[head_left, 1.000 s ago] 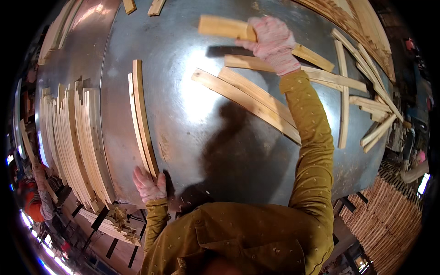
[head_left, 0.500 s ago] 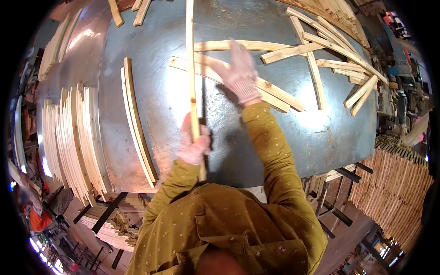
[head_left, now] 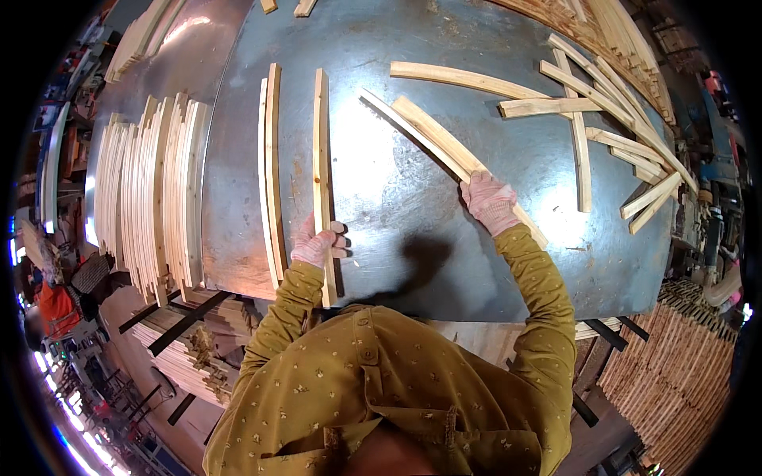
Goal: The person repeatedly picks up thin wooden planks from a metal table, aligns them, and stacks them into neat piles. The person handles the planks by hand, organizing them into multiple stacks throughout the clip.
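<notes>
Lowered slat (head_left: 321, 151), probably across left fingers (head_left: 340, 242)

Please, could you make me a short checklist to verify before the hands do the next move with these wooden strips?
1. Left hand closed around the held strip: ok.
2. Right hand in contact with the angled pair of strips: ok.
3. Right hand's grip, on one strip or both: cannot tell; the hand hides it.
4. Held strip apart from the two upright-running strips on its left: ok, a gap shows.
5. Strips at the right lying separately: not ok, several cross over each other.
6. Underside of the held strip: cannot tell, out of sight.
</notes>
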Demonstrator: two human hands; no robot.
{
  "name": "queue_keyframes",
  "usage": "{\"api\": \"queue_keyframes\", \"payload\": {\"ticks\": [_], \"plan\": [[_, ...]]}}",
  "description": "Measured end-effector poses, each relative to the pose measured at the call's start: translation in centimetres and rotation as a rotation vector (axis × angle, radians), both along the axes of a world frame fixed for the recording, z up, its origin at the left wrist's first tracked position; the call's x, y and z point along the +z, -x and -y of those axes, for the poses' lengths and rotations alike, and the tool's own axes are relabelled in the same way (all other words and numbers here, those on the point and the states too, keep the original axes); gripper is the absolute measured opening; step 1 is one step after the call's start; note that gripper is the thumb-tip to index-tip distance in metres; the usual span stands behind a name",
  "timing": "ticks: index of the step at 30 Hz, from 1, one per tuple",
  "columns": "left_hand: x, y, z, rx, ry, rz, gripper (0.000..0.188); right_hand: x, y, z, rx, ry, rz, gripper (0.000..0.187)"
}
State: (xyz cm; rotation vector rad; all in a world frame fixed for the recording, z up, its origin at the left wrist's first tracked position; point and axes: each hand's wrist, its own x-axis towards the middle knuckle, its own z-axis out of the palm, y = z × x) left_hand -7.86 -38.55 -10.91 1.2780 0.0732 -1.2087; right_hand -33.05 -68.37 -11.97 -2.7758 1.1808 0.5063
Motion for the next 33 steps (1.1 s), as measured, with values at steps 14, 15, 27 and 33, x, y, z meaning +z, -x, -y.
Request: {"api": "queue_keyframes", "payload": {"ticks": [14, 15, 27, 33], "plan": [[-0.8, -0.1, -0.4, 0.030, -0.220, 0.096, 0.044, 7.8, -0.4, -21.9, -1.099, -1.692, 1.079, 0.045], [-1.0, 0.1, 0.0, 0.035, -0.192, 0.110, 0.044, 6.2, -0.9, -20.8, -1.006, -1.786, 1.285, 0.044], [2.2, -0.9, 0.3, 0.067, -0.028, -0.077, 0.035, 8.3, -20.8, 7.1, -0.276, -0.015, 0.474, 0.084], [4.3, -6.1, -5.9, -0.026, -0.413, 0.710, 0.056, -3.5, 2.8, -0.7, -0.210, 0.121, 0.252, 0.081]]}}
